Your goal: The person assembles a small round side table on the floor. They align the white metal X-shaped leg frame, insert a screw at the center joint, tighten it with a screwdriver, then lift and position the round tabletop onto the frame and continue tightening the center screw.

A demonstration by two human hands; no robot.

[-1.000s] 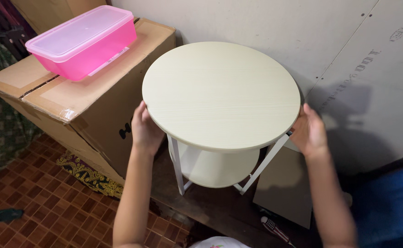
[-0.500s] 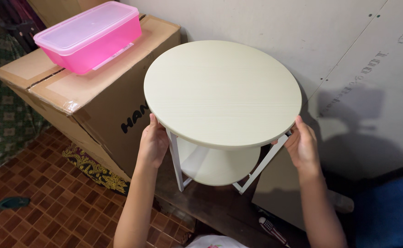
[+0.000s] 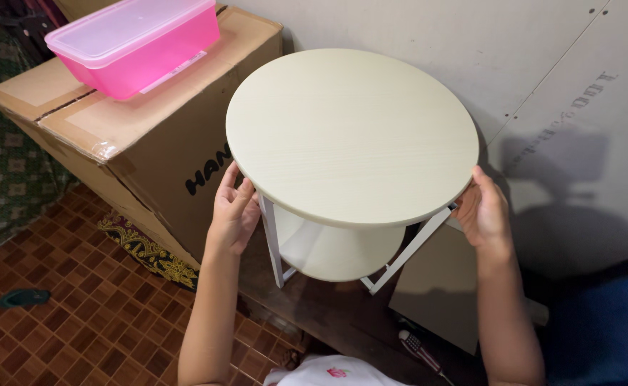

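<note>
A small round side table (image 3: 353, 132) with a cream top, a white metal frame and a lower round shelf (image 3: 328, 250) stands in front of me by the wall. My left hand (image 3: 233, 212) grips the left edge of the top, fingers under the rim. On the right edge, my right hand (image 3: 483, 211) holds the top the same way.
A large cardboard box (image 3: 135, 136) stands just left of the table, with a pink lidded plastic container (image 3: 135, 44) on it. A grey board wall (image 3: 543, 71) is behind. The floor has brown patterned tiles (image 3: 85, 322); a patterned cloth and a flat board lie near the table.
The view has shifted slightly, so the table and box sit a little more to the right and higher. Both hands keep their hold on the table top's edges.
</note>
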